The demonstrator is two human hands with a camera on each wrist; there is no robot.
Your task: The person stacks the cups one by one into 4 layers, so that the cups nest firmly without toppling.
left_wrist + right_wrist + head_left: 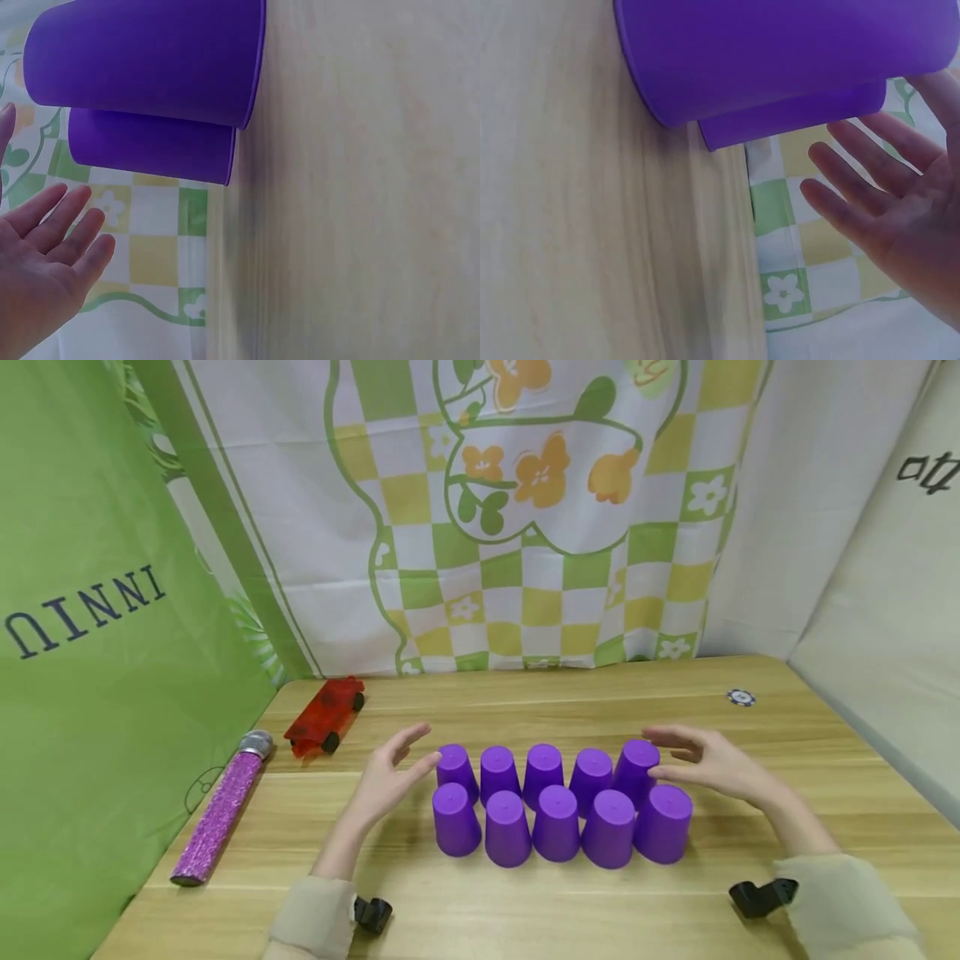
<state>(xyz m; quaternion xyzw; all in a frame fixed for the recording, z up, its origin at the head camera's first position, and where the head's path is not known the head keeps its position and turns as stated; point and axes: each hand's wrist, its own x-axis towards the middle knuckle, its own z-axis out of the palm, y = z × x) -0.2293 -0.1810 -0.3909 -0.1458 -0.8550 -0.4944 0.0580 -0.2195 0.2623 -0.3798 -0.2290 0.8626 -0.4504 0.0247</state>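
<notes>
Several purple plastic cups (pixel 557 824) stand upside down on the wooden table (pixel 495 914) in two rows, one close behind the other. My left hand (pixel 388 783) is at the left end of the rows, fingers spread and loosely bent, thumb tip close to the back-left cup (pixel 453 766). In the left wrist view its fingers show apart from the purple cups (pixel 150 60). On the other side, my right hand (pixel 708 764) is at the back-right cup (pixel 636 768), its thumb overlapping that cup in the head view. Neither hand holds anything.
A red toy car (pixel 327 717) lies at the back left. In front of it is a glittery pink microphone (pixel 222 814) along the table's left edge. A poker chip (pixel 741 697) lies at the back right. Patterned curtains (pixel 540 577) hang behind the table.
</notes>
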